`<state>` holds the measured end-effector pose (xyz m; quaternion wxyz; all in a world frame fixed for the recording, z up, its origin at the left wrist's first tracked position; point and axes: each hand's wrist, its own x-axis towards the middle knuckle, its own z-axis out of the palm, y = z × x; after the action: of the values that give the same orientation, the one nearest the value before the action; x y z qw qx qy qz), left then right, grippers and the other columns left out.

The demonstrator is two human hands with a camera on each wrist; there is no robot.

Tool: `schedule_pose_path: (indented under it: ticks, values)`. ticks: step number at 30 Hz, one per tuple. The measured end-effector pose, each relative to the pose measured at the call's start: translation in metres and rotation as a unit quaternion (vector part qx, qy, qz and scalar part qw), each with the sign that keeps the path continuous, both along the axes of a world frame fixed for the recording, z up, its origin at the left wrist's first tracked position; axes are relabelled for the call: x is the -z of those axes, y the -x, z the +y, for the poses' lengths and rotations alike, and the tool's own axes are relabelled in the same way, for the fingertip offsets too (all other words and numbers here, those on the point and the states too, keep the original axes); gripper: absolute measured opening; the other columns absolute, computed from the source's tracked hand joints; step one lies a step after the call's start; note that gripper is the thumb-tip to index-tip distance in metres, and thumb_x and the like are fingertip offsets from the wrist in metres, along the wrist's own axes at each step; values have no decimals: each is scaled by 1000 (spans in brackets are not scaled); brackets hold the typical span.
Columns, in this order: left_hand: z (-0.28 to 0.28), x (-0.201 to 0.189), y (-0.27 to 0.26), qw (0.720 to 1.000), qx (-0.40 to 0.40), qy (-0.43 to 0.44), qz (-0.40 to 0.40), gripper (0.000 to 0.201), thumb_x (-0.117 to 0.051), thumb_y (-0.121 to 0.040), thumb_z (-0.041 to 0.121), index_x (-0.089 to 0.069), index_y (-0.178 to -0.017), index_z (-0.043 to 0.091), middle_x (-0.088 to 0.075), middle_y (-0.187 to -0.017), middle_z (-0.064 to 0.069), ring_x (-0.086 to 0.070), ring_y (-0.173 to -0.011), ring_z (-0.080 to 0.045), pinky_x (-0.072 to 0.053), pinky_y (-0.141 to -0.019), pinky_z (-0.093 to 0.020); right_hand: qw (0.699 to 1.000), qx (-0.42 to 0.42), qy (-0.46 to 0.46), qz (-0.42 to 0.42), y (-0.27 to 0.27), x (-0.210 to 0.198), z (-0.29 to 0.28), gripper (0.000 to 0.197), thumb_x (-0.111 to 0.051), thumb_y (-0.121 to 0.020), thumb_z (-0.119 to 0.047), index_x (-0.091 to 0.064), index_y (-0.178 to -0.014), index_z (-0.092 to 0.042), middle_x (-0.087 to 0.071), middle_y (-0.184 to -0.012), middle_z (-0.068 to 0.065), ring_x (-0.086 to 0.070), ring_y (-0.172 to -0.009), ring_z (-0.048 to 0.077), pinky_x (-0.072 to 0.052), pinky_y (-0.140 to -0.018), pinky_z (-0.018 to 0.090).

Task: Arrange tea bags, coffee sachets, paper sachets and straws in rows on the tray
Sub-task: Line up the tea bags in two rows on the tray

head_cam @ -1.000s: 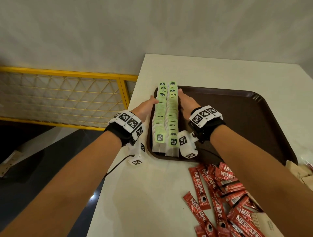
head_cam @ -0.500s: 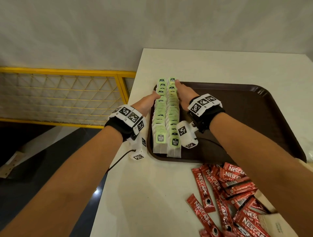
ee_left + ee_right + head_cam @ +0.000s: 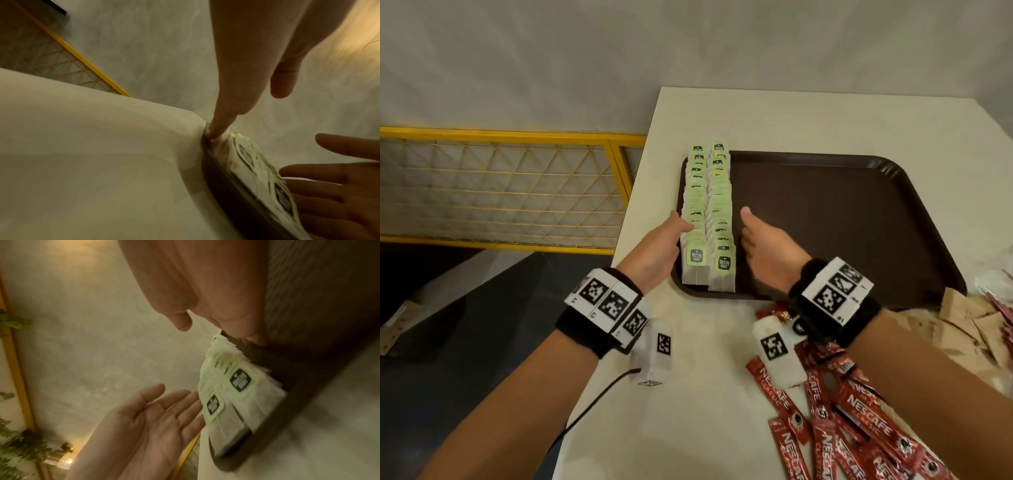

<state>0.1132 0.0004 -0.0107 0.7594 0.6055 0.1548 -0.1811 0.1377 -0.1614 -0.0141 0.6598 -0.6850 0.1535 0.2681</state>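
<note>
Nearest, item 1: red coffee sachets (image 3: 835,411), a loose heap on the white table (image 3: 705,394) under my right forearm, none on the tray yet.

Item 2: brown paper sachets (image 3: 962,329), a pile at the tray's near right corner, on the table.

Item 3: my left hand (image 3: 654,246), fingers straight and relaxed, holding nothing, its edge against the outer side of the tea rows at the tray's left rim.

Item 4: my right hand (image 3: 767,250), likewise flat and holding nothing, just beside the inner side of the rows; whether it touches them I cannot tell.

Item 5: tea bags (image 3: 709,219), 2 overlapped rows with green tags, long axis running straight away from me along the left edge of the brown tray (image 3: 842,222), lying between my 2 palms.

Judgement: tea rows look finished; the bare tray floor lies right of them, and the coffee heap sits closest to my right hand, so that hand suits the next pick.

Straws: none identifiable.
</note>
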Motion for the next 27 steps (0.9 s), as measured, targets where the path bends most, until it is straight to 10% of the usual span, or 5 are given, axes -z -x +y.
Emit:
schedule_pose_path:
  ticks: [3,6,9,14,27]
  values:
    - [-6,-1,7,1000,-11,-1,-2,57,-35,-98,10,-14,-150,8,-41,-146,-3,-55,-102,-3,-50,-65,-8,999,-14,-33,4,11,4,11,62,-34,-98,-45,-16,-151,-17,-27,-153,1,-31,-139,15,-28,-110,26]
    - [-8,0,11,982,57,-170,-57,61,-36,-99,15,-6,-152,21,-30,-153,-3,-41,-131,-15,-41,-102,-26,999,-12,-47,-16,12,6,13,66,-41,-96,-46,-15,-151,-18,-26,-154,0,-32,-138,15,-27,-114,29]
    - [-1,-2,20,875,128,-443,-147,63,-50,-96,22,-18,-150,29,-13,-156,-8,-10,-144,-25,-12,-115,-33,995,-33,48,-84,17,0,10,62,-47,-98,-25,-15,-150,-15,-25,-153,5,-33,-135,15,-31,-94,16]
    - [3,-5,25,760,207,-587,-188,54,-66,-85,33,-47,-136,33,-34,-128,-5,-28,-119,-23,-28,-102,-32,963,-114,216,-113,17,2,1,60,-74,-78,-15,-41,-128,-23,-39,-134,11,-47,-116,22,-43,-95,33]
    - [3,2,29,810,190,-531,-163,58,-74,-80,22,-50,-133,22,-39,-119,-8,-46,-110,-23,-35,-95,-25,952,-140,252,-100,17,6,-4,50,-79,-71,-8,-40,-102,-15,-56,-94,4,-61,-76,18,-58,-72,35]
